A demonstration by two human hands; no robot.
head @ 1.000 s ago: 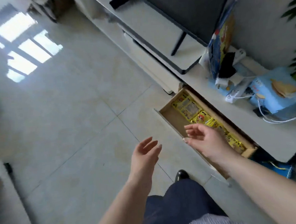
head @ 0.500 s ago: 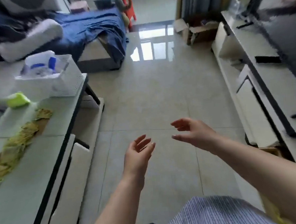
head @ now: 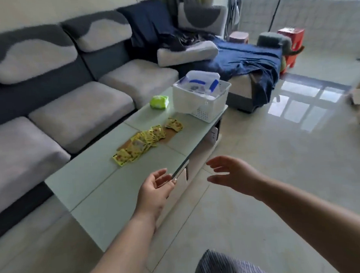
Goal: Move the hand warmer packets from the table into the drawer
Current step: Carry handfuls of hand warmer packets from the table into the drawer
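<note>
Several yellow hand warmer packets [head: 145,141] lie in a loose row on the pale green coffee table [head: 89,184], with one small group [head: 174,124] slightly apart toward the far end. My left hand [head: 155,190] hovers over the table's near right edge, empty, fingers apart. My right hand [head: 234,173] hangs over the floor just right of the table, also empty with fingers spread. Both hands are well short of the packets. The drawer is out of view.
A white plastic basket [head: 204,105] holding a clear lidded box stands at the table's far end, beside a green tissue pack [head: 159,101]. A grey sofa [head: 67,105] runs behind the table. Glossy tiled floor [head: 282,172] spreads to the right.
My view has swung from the open drawer with packets, across the floor, to the coffee table and sofa. Both hands stayed empty and now reach toward the table.
</note>
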